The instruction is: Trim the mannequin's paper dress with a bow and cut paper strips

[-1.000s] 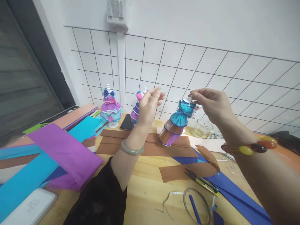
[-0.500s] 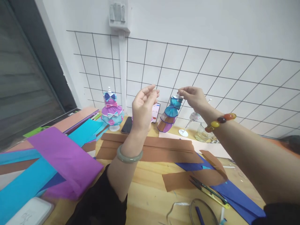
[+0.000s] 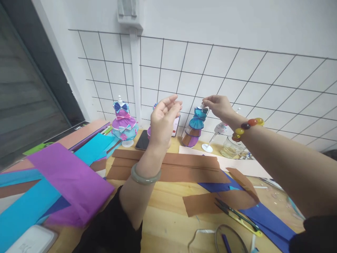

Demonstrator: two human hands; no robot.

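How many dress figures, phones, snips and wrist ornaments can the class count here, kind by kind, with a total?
Dress figures: 4 (teal figure, pink-and-blue figure, white figure, one mostly hidden behind the left hand)
Phones: 2
Snips: 1
Wrist ornaments: 2 (bangle, beaded bracelet)
Total: 9

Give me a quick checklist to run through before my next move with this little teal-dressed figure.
1. Right hand has its fingers on the figure's top: ok.
2. Left hand unloaded: cannot tell; nothing shows in it, but its fingers are curled.
3. Figure resting on the table: cannot tell.
4. Snips away from both hands: ok.
5. Propped phone's screen fully visible: not ok; the left hand partly covers it.
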